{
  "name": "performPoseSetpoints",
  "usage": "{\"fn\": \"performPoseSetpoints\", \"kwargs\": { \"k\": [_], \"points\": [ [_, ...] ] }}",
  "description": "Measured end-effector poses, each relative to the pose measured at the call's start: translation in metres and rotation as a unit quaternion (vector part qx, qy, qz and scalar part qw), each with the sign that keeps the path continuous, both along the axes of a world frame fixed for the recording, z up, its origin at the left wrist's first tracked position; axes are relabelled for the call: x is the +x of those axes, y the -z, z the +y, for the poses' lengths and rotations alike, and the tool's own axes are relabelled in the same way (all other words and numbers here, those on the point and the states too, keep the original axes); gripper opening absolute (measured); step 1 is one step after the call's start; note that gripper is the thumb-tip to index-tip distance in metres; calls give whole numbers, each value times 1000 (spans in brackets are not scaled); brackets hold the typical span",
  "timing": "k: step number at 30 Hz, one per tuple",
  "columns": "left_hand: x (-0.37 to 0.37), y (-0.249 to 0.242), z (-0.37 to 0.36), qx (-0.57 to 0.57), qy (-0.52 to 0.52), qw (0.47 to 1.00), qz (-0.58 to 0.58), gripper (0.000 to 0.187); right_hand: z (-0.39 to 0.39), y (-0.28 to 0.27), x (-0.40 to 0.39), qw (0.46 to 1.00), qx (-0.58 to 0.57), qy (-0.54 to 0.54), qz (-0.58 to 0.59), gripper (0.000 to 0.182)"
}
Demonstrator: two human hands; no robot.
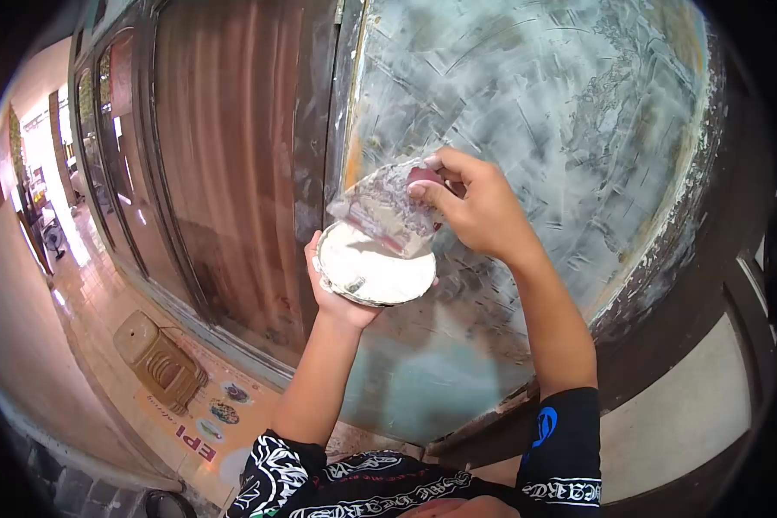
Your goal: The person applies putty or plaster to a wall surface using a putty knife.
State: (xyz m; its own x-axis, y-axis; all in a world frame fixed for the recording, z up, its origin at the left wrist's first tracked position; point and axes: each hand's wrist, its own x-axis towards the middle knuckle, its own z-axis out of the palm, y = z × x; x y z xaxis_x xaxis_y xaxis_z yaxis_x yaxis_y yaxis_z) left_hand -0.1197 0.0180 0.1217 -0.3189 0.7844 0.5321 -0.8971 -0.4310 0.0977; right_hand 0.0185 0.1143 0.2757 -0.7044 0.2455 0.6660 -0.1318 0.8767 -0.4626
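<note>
My left hand (347,309) is wrapped round a shallow round container (378,302) from below. White putty (375,263) fills it, bright in the sunlight. Above it, my right hand (470,198) pinches a wide putty scraper (388,203) at its dark red grip (425,181). The scraper's blade is smeared with grey and white residue, and its lower edge overlaps the far side of the container. Directly behind both hands stands a wall panel (527,104) covered in streaky whitish patches.
Left of the panel is a dark wooden frame (315,112) with brown curtained glass (224,129). A brown plastic stool (160,358) stands on the floor at lower left, beside a printed orange banner (194,423). Dark woodwork (699,285) borders the right side.
</note>
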Motion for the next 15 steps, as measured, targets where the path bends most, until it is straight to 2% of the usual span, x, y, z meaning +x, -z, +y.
{"fn": "performPoseSetpoints", "kwargs": {
  "k": [1, 7, 9, 11, 13, 15],
  "points": [
    [-1, -2, 1, 28, 23, 999, 1, 71, 0, -2, 1, 1000, -20, 3, 13, 22],
    [-6, -17, 4, 33, 9, 999, 31, 71, 1, -14, 3, 998, 42, 10, 42, 23],
    [-8, -21, 5, 22, 16, 1000, 11, 70, -2, -17, 2, 999, 23, 17, 32, 23],
    [-9, -22, 10, -21, -44, 999, 5, 70, 0, -20, -1, 998, 44, 17, 49, 23],
    [-11, -23, 10, -13, -31, 999, -8, 70, 1, -21, -4, 997, 53, 0, 65, 24],
    [-10, -27, 13, -38, -70, 997, 15, 71, 2, -24, -5, 997, 45, 9, 63, 24]
  ]
}}
